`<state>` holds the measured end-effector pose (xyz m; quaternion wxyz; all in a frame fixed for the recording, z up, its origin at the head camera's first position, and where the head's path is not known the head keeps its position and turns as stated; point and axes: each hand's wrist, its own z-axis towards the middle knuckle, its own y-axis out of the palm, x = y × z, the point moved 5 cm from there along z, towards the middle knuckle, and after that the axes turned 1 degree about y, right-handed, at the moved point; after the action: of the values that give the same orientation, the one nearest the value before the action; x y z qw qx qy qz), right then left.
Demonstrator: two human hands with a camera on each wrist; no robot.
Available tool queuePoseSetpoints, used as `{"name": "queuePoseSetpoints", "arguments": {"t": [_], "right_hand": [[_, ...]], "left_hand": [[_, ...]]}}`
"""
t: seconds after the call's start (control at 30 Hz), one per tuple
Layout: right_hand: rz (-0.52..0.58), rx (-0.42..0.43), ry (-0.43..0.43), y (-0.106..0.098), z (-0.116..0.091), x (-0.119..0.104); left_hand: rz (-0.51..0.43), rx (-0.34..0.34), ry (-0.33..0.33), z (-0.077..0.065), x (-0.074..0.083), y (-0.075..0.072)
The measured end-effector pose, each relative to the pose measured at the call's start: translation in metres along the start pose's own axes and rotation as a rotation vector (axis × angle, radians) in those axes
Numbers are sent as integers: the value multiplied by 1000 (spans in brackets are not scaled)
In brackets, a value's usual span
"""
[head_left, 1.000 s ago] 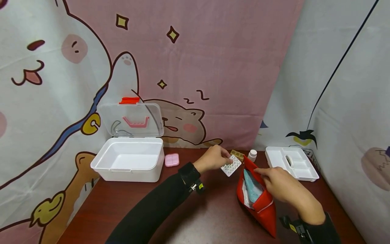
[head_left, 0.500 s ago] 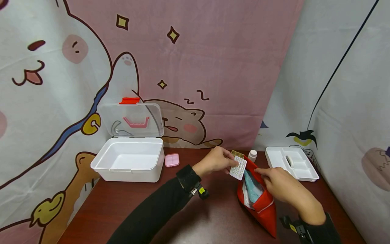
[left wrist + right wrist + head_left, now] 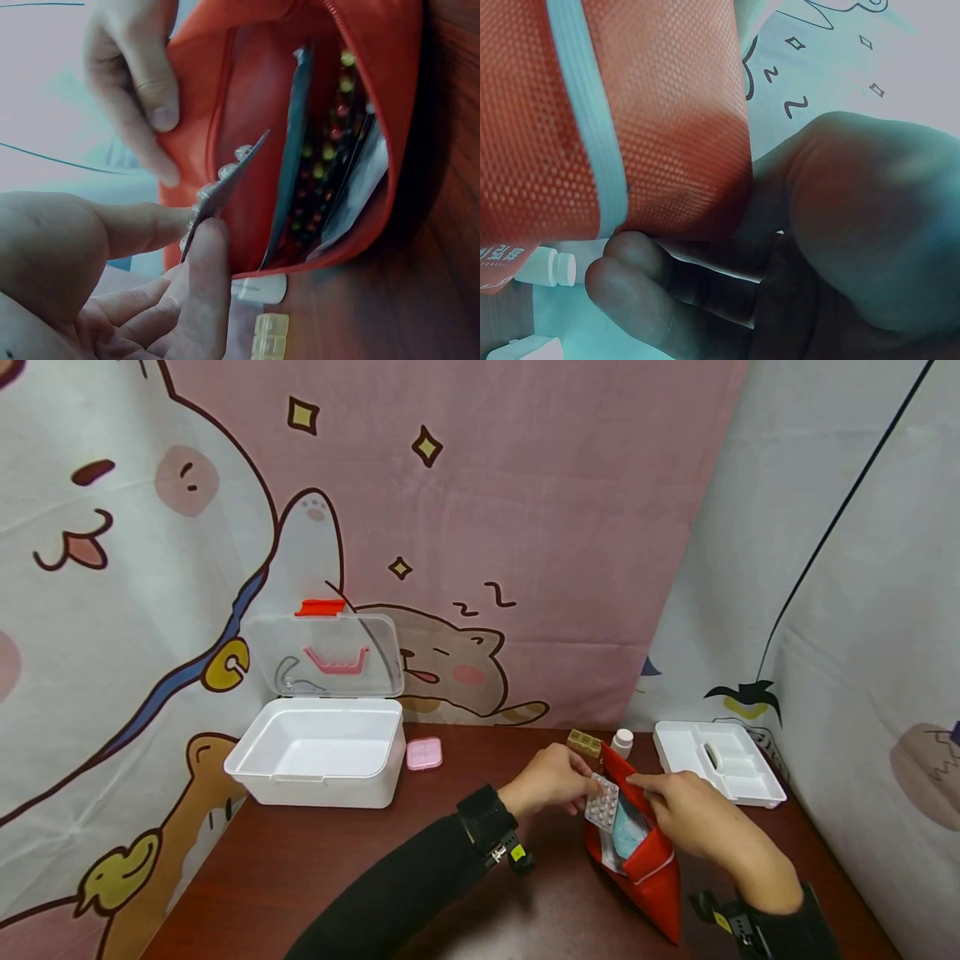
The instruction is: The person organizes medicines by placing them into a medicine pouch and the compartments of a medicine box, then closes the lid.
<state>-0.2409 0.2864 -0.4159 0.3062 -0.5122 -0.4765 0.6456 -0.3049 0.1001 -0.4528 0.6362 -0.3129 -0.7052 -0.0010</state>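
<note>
the left hand (image 3: 551,779) has a narrow pinch, finger against thumb, on one end of the pack (image 3: 602,803). the right hand (image 3: 693,810) grips the pouch (image 3: 660,906) by the right side of its mouth, its digits closed on the fabric.

the hold on the pack is small, so it could twist or slip out if its free end were to catch on the rim or on the packet (image 3: 628,833) inside. should the right grip slacken, the soft mouth could sag and narrow, and the pack might end up on the worktop (image 3: 555,902) instead.

the pack lies just past the left fingertips, tilted, over the left part of the mouth; whether it touches the rim i cannot tell. in the pouch, beside the packet, a dark strip with coloured dots (image 3: 330,142) shows.

farther out, the pillbox (image 3: 584,743) and bottle (image 3: 622,742) stand beyond the pouch near the worktop's far edge. the tray (image 3: 738,743) lies toward the far right corner; the lidded box (image 3: 315,789) sits open toward the far left, the pink case (image 3: 424,754) just beside it.
</note>
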Motion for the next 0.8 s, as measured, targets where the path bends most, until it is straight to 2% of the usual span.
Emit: {"name": "queuePoseSetpoints", "arguments": {"t": [0.13,0.47,0.8], "right_hand": [[9,-9,-2,0,0,0],[4,-1,-5,-1,-1,-1],[-8,13,-12,-1,-1,0]], "left_hand": [[-12,-11,-2,-1,0,11],[-151,-23,-29,-2,5,33],[-171,-15,-53,0,7,43]]}}
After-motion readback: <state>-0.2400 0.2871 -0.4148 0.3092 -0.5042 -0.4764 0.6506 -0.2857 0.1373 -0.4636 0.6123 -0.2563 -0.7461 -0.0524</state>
